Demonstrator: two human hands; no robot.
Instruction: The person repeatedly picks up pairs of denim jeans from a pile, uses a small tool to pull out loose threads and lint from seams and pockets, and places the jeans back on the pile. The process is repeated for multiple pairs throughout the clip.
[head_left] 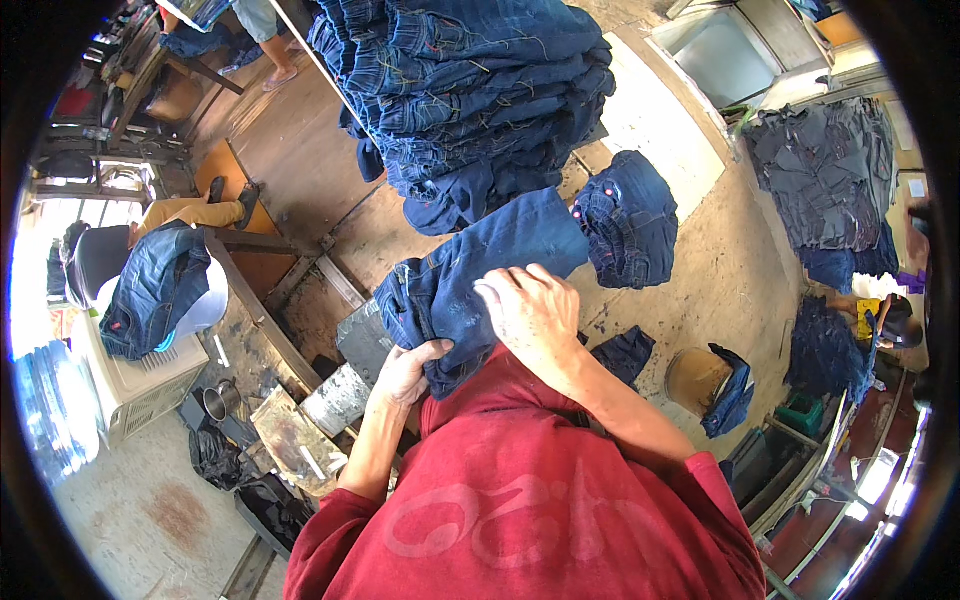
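Note:
A pair of dark blue jeans (525, 238) lies across my lap in front of me, folded lengthwise, its gathered waist end to the left. My left hand (405, 372) is closed on the bunched waist end, with the thumb on top of the denim. My right hand (535, 312) rests back-up on the leg cloth, its fingers loosely bent and apart. Just beyond the far end of the jeans lies another folded pair of jeans (628, 222). A tall stack of jeans (480, 90) with elastic waists and loose threads stands ahead.
At the left, jeans (160, 285) hang over a white chair near a boxy beige appliance (150, 385). A round stool (697, 378) with denim on it stands at the right. Dark grey cloth pieces (825, 170) are piled far right. Another person's legs (268, 45) show far left.

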